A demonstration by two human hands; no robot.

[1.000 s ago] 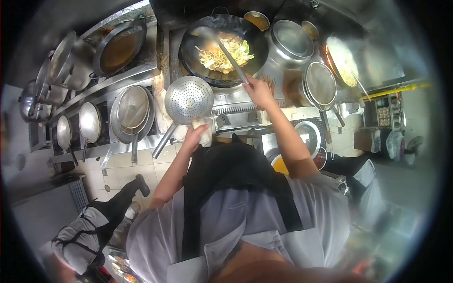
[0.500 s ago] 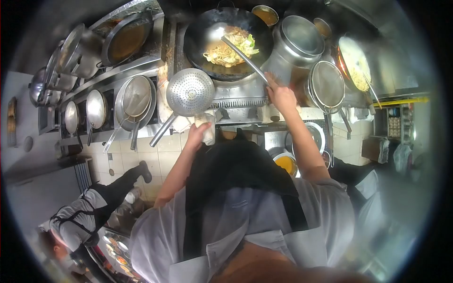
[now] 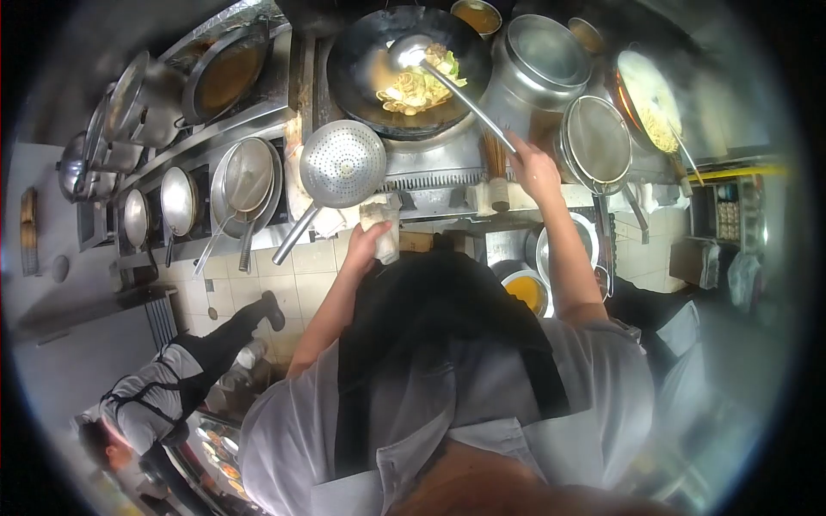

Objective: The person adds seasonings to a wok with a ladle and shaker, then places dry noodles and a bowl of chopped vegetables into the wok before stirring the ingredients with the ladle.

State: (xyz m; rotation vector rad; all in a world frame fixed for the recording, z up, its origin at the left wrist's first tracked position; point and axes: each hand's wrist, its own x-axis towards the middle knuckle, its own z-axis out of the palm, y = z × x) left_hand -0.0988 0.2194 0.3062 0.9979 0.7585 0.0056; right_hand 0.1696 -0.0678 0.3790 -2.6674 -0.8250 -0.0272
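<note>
A large black wok [image 3: 353,82] sits on the burner in front of me, holding noodles [image 3: 413,93] with pieces of cabbage. My right hand [image 3: 535,172] is closed around the long handle of a steel ladle [image 3: 465,99]. The ladle's bowl lies in the wok, against the far side of the noodles. At the stove's front edge my left hand [image 3: 366,245] grips a folded pale cloth [image 3: 385,230]; anything under the cloth is hidden. A perforated skimmer [image 3: 342,163] rests just beyond that hand. A bamboo brush [image 3: 496,168] stands beside the ladle's handle.
Lidded pots [image 3: 551,56] and a round strainer [image 3: 599,142] stand to the right, near another pan of noodles [image 3: 650,99]. Several pans and strainers [image 3: 249,176] line the left. A bowl of yellow liquid [image 3: 525,292] is below right. Another person [image 3: 163,387] is at lower left.
My right hand has moved to the right with the ladle, whose bowl is now at the noodles' far side. The noodles are bunched differently. My left hand keeps its grip on the cloth.
</note>
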